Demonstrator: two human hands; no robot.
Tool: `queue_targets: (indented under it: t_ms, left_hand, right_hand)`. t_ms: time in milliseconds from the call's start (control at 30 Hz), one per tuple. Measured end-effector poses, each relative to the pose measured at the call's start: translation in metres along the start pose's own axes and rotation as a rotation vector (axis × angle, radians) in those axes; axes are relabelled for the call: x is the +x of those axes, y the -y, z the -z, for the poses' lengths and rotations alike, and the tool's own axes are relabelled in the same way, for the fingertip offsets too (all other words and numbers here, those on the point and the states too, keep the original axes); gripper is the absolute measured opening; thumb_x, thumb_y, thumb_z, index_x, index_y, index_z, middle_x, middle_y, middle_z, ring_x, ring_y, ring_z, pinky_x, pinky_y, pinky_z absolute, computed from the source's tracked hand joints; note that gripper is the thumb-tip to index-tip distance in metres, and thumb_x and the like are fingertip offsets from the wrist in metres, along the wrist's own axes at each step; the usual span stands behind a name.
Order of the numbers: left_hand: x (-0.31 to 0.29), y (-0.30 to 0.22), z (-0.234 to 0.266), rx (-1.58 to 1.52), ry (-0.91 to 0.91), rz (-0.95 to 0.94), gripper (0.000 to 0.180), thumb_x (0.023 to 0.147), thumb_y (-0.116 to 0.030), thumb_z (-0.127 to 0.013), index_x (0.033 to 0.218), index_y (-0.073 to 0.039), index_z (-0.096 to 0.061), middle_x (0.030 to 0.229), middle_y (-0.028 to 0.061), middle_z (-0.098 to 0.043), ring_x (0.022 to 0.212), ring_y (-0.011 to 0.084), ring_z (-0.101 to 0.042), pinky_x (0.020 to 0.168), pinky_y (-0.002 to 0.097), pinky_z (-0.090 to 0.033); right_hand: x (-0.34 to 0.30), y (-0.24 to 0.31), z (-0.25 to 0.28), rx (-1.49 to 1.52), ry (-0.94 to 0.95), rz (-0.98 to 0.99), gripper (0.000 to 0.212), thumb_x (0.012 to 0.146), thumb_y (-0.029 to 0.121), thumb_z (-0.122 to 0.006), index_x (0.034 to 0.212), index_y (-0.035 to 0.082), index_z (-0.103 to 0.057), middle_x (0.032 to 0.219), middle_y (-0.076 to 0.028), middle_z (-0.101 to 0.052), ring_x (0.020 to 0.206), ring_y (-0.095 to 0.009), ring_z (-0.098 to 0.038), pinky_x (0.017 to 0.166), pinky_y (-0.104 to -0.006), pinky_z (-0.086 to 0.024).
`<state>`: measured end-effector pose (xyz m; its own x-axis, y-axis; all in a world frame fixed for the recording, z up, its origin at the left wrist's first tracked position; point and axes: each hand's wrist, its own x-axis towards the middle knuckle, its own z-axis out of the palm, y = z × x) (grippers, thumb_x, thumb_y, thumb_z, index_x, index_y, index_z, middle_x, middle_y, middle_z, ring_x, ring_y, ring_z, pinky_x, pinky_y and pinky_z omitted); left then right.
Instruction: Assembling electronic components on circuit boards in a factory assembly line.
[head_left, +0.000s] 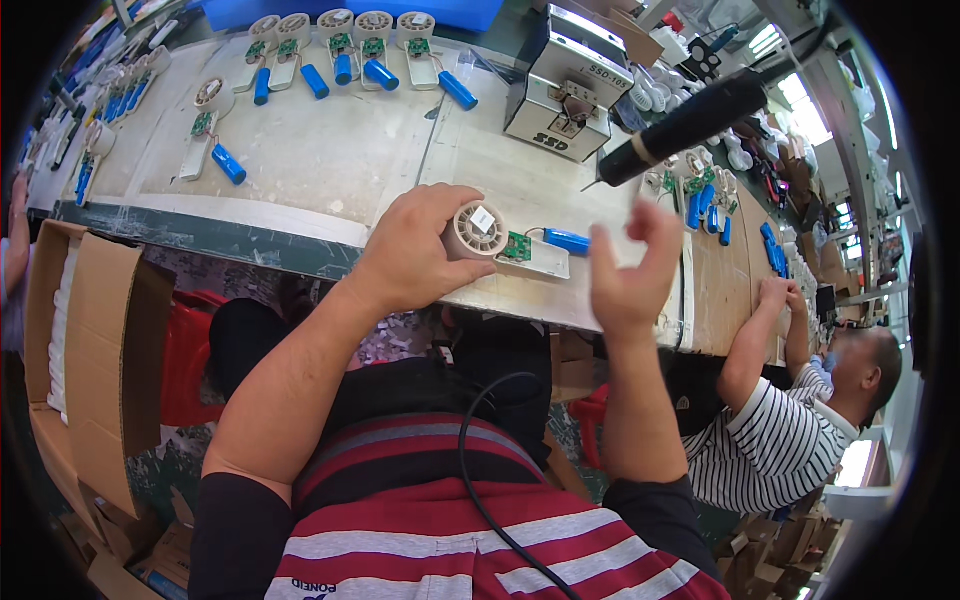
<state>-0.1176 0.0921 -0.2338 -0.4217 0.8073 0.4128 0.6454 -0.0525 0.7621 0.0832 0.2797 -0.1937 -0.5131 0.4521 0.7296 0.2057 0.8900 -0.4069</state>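
Observation:
My left hand (415, 245) is closed around the round white head of a small handheld fan (480, 232), at the table's near edge. Its white handle shell (545, 261) points right, with a green circuit board (518, 246) beside the head. A blue cylindrical battery (567, 241) lies at the handle's far side, wired to the board. To the right of the battery my right hand (635, 270) is raised, thumb and fingers apart, slightly blurred, with nothing visible in it. Above that hand hangs a black electric screwdriver (685, 125), its thin bit pointing down and left.
A white-and-black box-shaped machine (570, 85) stands behind the screwdriver tip. Similar fan assemblies (341, 50) line the table's far side; one (207, 125) sits nearer left. At right, a co-worker in a striped shirt (775, 440) handles parts. An open cardboard box (100, 360) stands lower left.

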Motion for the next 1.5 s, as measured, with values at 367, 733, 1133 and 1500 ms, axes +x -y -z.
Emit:
queue_targets:
  t_ms: [367, 733, 1133, 1500]
  left_hand:
    - [0.0, 0.001, 0.003, -0.029, 0.0, 0.005, 0.071, 0.073, -0.02, -0.097, 0.135, -0.002, -0.067, 0.129, 0.0186, -0.071, 0.121, 0.0369, -0.069, 0.107, 0.0435, -0.053]
    - [0.002, 0.01, 0.012, -0.138, 0.078, 0.076, 0.071, 0.074, -0.015, -0.096, 0.138, -0.002, -0.067, 0.132, 0.0157, -0.071, 0.123, 0.029, -0.068, 0.108, 0.0395, -0.053]
    - [0.004, 0.008, 0.015, -0.134, 0.144, 0.076, 0.066, 0.074, -0.012, -0.093, 0.135, -0.003, -0.068, 0.128, 0.0143, -0.071, 0.119, 0.0285, -0.069, 0.105, 0.0395, -0.055]
    - [0.029, 0.025, 0.099, 0.347, 0.27, 0.036, 0.056, 0.078, -0.011, -0.081, 0.132, 0.0, -0.067, 0.125, 0.0213, -0.072, 0.116, 0.0383, -0.07, 0.106, 0.0434, -0.055]
  right_hand:
    - [0.004, 0.036, -0.012, -0.02, 0.468, 0.544, 0.022, 0.082, 0.011, -0.081, 0.102, 0.013, -0.072, 0.086, -0.005, -0.053, 0.079, -0.025, -0.058, 0.072, -0.041, -0.045]
    - [0.01, 0.033, -0.025, -0.095, 0.507, 0.734, 0.018, 0.082, 0.019, -0.074, 0.097, 0.014, -0.067, 0.087, -0.004, -0.054, 0.08, -0.024, -0.058, 0.072, -0.0389, -0.044]
    - [0.012, 0.026, -0.036, -0.09, 0.601, 0.854, 0.017, 0.082, 0.023, -0.072, 0.094, 0.015, -0.063, 0.088, -0.003, -0.056, 0.081, -0.024, -0.06, 0.074, -0.0389, -0.047]
    - [-0.022, 0.003, 0.007, 0.121, 0.266, 0.374, 0.025, 0.083, 0.004, -0.081, 0.107, 0.008, -0.074, 0.091, -0.009, -0.064, 0.079, -0.03, -0.064, 0.071, -0.0426, -0.052]
